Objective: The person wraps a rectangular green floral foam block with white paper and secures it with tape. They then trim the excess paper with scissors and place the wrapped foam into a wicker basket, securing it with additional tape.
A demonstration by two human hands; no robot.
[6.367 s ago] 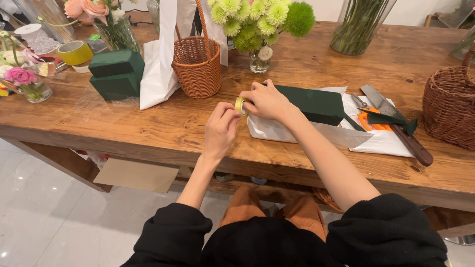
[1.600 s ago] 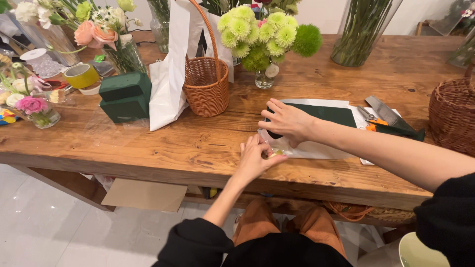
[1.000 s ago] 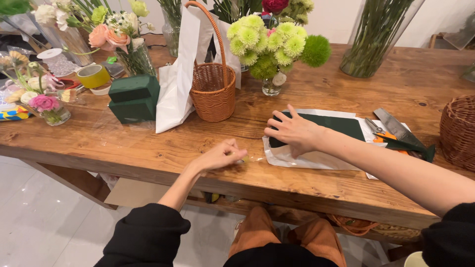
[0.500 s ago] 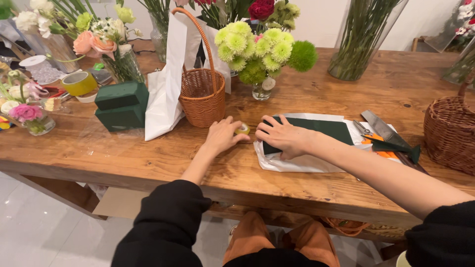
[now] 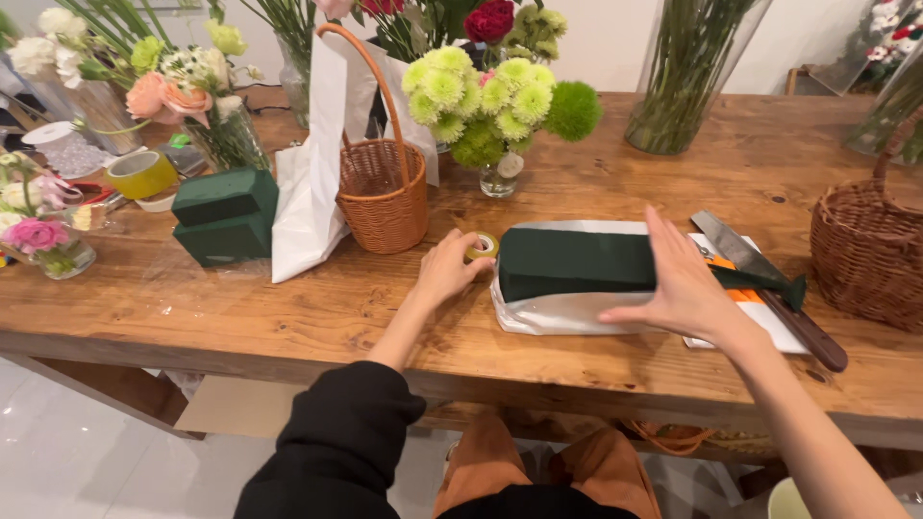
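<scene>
Wooden surface (image 5: 240,308) carries it all, and it is crowded. Biggest worry is the glass vase of green flowers (image 5: 499,179), standing just behind the dark green foam block (image 5: 577,261); a bump from an arm could tip it. The block lies on silver wrap (image 5: 567,315) near the front edge. The right hand (image 5: 685,284) rests on its right end, fingers apart and flat, so the block could slide or dent. A long knife (image 5: 769,288) lies just right of that hand and could cut it. The left hand (image 5: 444,269) curls its fingers on a small roll of tape (image 5: 484,246), which might roll away.
</scene>
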